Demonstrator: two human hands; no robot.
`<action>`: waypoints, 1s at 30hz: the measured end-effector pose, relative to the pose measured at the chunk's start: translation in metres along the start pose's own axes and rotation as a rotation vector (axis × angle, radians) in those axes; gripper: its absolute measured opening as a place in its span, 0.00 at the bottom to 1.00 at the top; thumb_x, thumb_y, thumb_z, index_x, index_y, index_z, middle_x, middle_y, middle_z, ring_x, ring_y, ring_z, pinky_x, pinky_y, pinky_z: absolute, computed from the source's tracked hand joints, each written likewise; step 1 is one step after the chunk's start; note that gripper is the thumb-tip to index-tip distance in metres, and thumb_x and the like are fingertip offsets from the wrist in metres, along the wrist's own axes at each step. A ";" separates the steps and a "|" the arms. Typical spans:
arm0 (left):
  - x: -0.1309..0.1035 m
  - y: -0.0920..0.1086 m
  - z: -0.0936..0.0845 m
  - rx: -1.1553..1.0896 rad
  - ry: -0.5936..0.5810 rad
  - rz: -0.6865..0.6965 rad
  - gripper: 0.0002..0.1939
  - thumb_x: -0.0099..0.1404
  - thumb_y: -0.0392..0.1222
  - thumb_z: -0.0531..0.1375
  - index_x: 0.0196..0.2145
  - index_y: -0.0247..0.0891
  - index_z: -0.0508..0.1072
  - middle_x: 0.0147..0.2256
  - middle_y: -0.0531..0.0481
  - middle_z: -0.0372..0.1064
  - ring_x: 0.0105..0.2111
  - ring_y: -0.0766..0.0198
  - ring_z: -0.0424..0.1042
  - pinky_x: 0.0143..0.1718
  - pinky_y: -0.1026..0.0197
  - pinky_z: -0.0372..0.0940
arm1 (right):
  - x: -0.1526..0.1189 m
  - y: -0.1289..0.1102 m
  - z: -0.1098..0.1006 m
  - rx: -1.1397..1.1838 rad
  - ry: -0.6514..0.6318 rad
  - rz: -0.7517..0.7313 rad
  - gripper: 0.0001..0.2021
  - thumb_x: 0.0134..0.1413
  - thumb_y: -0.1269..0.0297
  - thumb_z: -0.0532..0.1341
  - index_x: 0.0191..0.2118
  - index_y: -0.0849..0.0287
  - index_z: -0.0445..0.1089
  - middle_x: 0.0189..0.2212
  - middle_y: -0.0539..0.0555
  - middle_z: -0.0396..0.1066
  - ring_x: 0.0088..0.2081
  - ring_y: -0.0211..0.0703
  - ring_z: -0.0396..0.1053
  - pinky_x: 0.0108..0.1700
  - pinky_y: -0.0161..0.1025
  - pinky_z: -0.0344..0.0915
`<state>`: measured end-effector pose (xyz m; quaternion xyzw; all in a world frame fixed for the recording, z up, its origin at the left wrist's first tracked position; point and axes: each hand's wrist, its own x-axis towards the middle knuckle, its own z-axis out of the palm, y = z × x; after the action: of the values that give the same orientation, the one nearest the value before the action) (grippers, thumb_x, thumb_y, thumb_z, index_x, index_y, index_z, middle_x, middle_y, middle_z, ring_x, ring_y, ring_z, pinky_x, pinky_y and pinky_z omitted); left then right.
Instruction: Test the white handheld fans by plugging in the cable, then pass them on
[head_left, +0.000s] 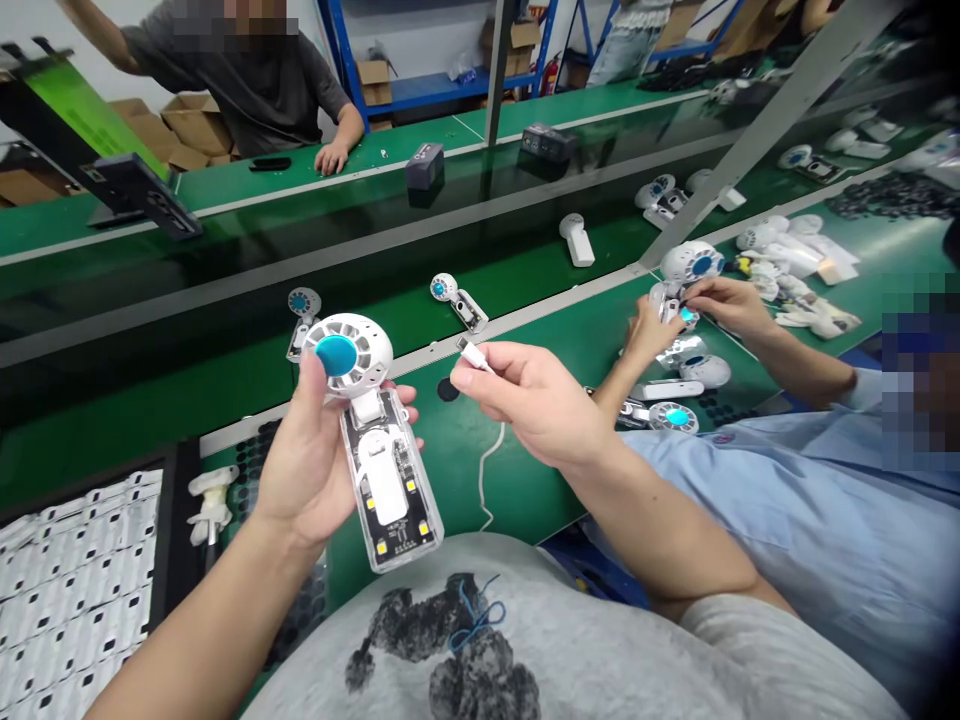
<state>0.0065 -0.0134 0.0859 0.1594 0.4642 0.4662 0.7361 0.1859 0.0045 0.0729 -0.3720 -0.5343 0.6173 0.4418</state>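
A small white fan with a blue round centre (pixel 355 356) and a clear-cased circuit board handle (pixel 394 480) rests in my left hand (pixel 304 460). The thumb of that hand lies on the fan head and its fingers pass behind the case. Between the thumb and fingers of my right hand (pixel 536 400) is a white cable plug (pixel 472 354), its metal tip pointing up and left, apart from the fan. The plug's white cord (pixel 484 480) hangs below onto the green table (pixel 450 450).
Several similar fans, one of them (pixel 459 302) just ahead, lie on the green conveyor (pixel 360 300). A co-worker's hands (pixel 645 335) handle a fan at right. A tray of silvery parts (pixel 82 590) stands at left. Another person's hand (pixel 332 157) rests across the line.
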 end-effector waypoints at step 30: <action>0.001 0.000 0.011 -0.021 -0.227 0.067 0.29 0.65 0.59 0.43 0.53 0.37 0.65 0.41 0.43 0.73 0.41 0.54 0.72 0.40 0.55 0.69 | -0.002 -0.011 0.029 -0.524 -0.139 -0.224 0.08 0.56 0.65 0.57 0.27 0.62 0.66 0.23 0.46 0.57 0.27 0.32 0.57 0.31 0.32 0.56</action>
<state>0.0154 -0.0099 0.0909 0.2190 0.3673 0.4742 0.7696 0.1608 -0.0064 0.0885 -0.3688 -0.7424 0.4296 0.3582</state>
